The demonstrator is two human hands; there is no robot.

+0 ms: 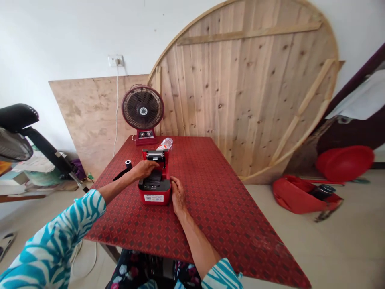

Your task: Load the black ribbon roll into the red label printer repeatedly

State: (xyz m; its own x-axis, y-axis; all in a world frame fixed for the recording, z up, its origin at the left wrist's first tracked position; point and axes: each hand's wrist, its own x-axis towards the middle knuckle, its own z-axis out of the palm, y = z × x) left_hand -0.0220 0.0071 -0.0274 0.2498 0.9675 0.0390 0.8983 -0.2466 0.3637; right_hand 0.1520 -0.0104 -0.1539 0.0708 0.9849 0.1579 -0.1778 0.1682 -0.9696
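A red and black label printer (pixel 155 196) stands on the table with its lid raised, and the roller shows inside the lid. My left hand (pixel 146 168) reaches into the opened printer from the left. Its fingers are drawn together at the inner part, and what they pinch, if anything, is hidden. Against the printer's right side rests my right hand (pixel 178 194), its fingers bent along the casing and gripping that edge. Left of the printer a small black roll (pixel 128 164) with a pale core stands upright. A dark strip (pixel 120 174) lies near it, partly behind my left forearm.
A clear plastic bottle (pixel 166 144) lies behind the printer on the red patterned table (pixel 222 208). At the back left corner stands a fan (pixel 143 110). A large round wooden board (pixel 240 80) leans on the wall. A red bag (pixel 294 196) lies on the floor at right.
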